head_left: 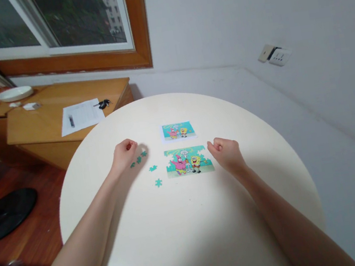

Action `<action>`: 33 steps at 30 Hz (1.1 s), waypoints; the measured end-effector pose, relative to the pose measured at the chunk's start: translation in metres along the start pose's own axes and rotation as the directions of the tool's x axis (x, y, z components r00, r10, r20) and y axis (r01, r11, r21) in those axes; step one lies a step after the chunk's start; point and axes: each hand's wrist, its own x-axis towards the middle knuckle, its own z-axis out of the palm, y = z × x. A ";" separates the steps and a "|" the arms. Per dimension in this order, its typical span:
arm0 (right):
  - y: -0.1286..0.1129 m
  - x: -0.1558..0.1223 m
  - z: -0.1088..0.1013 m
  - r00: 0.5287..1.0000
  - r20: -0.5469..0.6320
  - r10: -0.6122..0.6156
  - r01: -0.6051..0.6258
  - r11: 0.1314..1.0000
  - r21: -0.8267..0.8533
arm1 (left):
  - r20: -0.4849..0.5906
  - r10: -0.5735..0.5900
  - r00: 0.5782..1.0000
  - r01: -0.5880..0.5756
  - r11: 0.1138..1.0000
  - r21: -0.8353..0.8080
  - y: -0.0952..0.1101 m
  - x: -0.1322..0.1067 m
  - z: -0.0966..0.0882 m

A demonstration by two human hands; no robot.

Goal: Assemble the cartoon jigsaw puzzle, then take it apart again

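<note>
A partly assembled jigsaw puzzle [187, 162] with cartoon figures lies flat on the white round table [185, 229]. Gaps show along its left, top and right edges. Beyond it is a small reference picture [179, 131] of the same scene. Left of the puzzle, several loose teal pieces are spread out, among them a puzzle piece [158, 183] nearest to me. My left hand [124, 154] is curled into a fist beside the upper loose pieces. Close to the puzzle's right edge, my right hand [226, 152] is also closed in a fist. Neither hand shows anything held.
A wooden desk [39, 122] at the back left bears a paper sheet [84, 113], keys [104, 104] and a white dish [14, 93]. Behind the table, the wall [201, 27] carries a socket [280, 56]. On the floor at left stands a black round base [13, 215].
</note>
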 end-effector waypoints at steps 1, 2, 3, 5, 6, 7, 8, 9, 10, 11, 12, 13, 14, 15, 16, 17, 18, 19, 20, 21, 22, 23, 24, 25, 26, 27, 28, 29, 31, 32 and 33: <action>0.002 0.001 -0.001 1.000 -0.021 0.000 0.000 1.000 0.012 | -0.003 -0.005 1.000 0.005 1.000 -0.004 0.000 0.000 0.000; 0.003 0.002 -0.003 0.999 -0.045 0.002 -0.001 1.000 0.025 | -0.003 -0.008 1.000 0.008 1.000 -0.007 0.000 0.000 0.000; 0.005 0.002 -0.004 0.998 -0.069 0.006 -0.004 0.999 0.040 | -0.002 -0.008 1.000 0.008 1.000 -0.010 0.000 0.000 0.000; 0.010 0.004 -0.006 0.994 -0.108 0.027 -0.020 0.998 0.066 | -0.002 -0.006 1.000 0.006 1.000 -0.012 -0.001 0.000 0.000; 0.013 0.006 -0.007 0.991 -0.123 0.043 -0.033 0.997 0.075 | -0.003 -0.005 1.000 0.005 1.000 -0.012 -0.001 0.000 0.000; 0.016 0.007 -0.007 0.989 -0.133 0.059 -0.048 0.995 0.084 | -0.007 -0.006 1.000 0.006 1.000 -0.011 -0.001 0.000 0.000; 0.018 0.008 -0.008 0.987 -0.139 0.075 -0.063 0.994 0.092 | -0.009 -0.009 1.000 0.009 1.000 -0.010 -0.001 -0.001 0.000; 0.021 0.008 -0.008 0.986 -0.144 0.089 -0.075 0.992 0.098 | -0.010 -0.012 1.000 0.012 1.000 -0.007 0.000 -0.001 0.000; 0.024 0.009 -0.008 0.984 -0.147 0.100 -0.085 0.991 0.104 | -0.011 -0.015 1.000 0.015 1.000 -0.004 0.000 -0.001 -0.001; 0.026 0.010 -0.008 0.983 -0.148 0.111 -0.096 0.990 0.106 | -0.010 -0.018 1.000 0.018 1.000 -0.002 0.001 -0.001 -0.001; 0.029 0.010 -0.007 0.982 -0.146 0.122 -0.107 0.989 0.105 | -0.010 -0.020 1.000 0.020 1.000 0.002 0.002 -0.001 -0.002; 0.031 0.011 -0.007 0.981 -0.139 0.133 -0.120 0.988 0.100 | -0.012 -0.023 1.000 0.023 1.000 0.007 0.003 -0.001 -0.003; 0.033 0.011 -0.006 0.982 -0.124 0.144 -0.134 0.987 0.088 | -0.009 -0.027 1.000 0.028 1.000 0.013 0.004 -0.001 -0.003; 0.036 0.011 -0.004 0.982 -0.104 0.155 -0.148 0.986 0.071 | -0.002 -0.036 0.999 0.036 0.999 0.018 0.005 -0.001 -0.004; 0.038 0.011 -0.003 0.983 -0.082 0.163 -0.159 0.986 0.051 | 0.009 -0.051 0.999 0.051 0.998 0.022 0.006 -0.001 -0.004; 0.040 0.011 -0.001 0.984 -0.058 0.170 -0.169 0.985 0.028 | 0.020 -0.067 0.998 0.067 0.997 0.023 0.007 -0.001 -0.005; 0.042 0.011 0.001 0.984 -0.036 0.177 -0.177 0.984 0.004 | 0.035 -0.084 0.996 0.083 0.996 0.023 0.007 -0.002 -0.005; 0.043 0.011 0.003 0.983 -0.017 0.185 -0.185 0.983 -0.017 | 0.047 -0.099 0.994 0.098 0.995 0.023 0.007 -0.002 -0.005; 0.045 0.011 0.004 0.981 -0.002 0.193 -0.193 0.981 -0.034 | 0.052 -0.107 0.993 0.106 0.994 0.022 0.007 -0.002 -0.005; 0.046 0.010 0.006 0.980 0.010 0.199 -0.198 0.979 -0.046 | 0.054 -0.108 0.993 0.107 0.994 0.022 0.007 -0.002 -0.005; 0.046 0.010 0.007 0.979 0.021 0.200 -0.199 0.979 -0.053 | 0.052 -0.104 0.993 0.103 0.994 0.022 0.007 -0.002 -0.005; 0.046 0.010 0.007 0.979 0.032 0.201 -0.199 0.978 -0.057 | 0.050 -0.098 0.994 0.097 0.995 0.022 0.006 -0.002 -0.005; 0.046 0.010 0.007 0.979 0.047 0.200 -0.197 0.979 -0.059 | 0.047 -0.093 0.995 0.092 0.996 0.023 0.006 -0.002 -0.005; 0.045 0.010 0.007 0.978 0.068 0.198 -0.194 0.979 -0.064 | 0.044 -0.089 0.995 0.088 0.996 0.024 0.005 -0.002 -0.005; 0.044 0.009 0.007 0.976 0.096 0.196 -0.189 0.979 -0.072 | 0.043 -0.087 0.995 0.086 0.996 0.026 0.005 -0.002 -0.005; 0.043 0.009 0.006 0.972 0.128 0.196 -0.186 0.979 -0.085 | 0.042 -0.085 0.995 0.084 0.996 0.028 0.005 -0.002 -0.004; 0.042 0.009 0.005 0.967 0.164 0.196 -0.182 0.978 -0.101 | 0.041 -0.085 0.995 0.084 0.996 0.034 0.005 -0.002 -0.004; 0.040 0.008 0.004 0.960 0.200 0.198 -0.176 0.977 -0.120 | 0.041 -0.086 0.995 0.085 0.996 0.041 0.005 -0.002 -0.004; 0.038 0.008 0.003 0.945 0.261 0.198 -0.160 0.974 -0.158 | 0.044 -0.086 0.995 0.084 0.995 0.050 0.005 -0.002 -0.005; 0.037 0.008 0.002 0.939 0.283 0.195 -0.150 0.973 -0.173 | 0.047 -0.085 0.995 0.083 0.995 0.051 0.005 -0.003 -0.005; 0.037 0.008 0.002 0.935 0.300 0.189 -0.138 0.973 -0.183 | 0.050 -0.086 0.995 0.083 0.995 0.051 0.005 -0.003 -0.005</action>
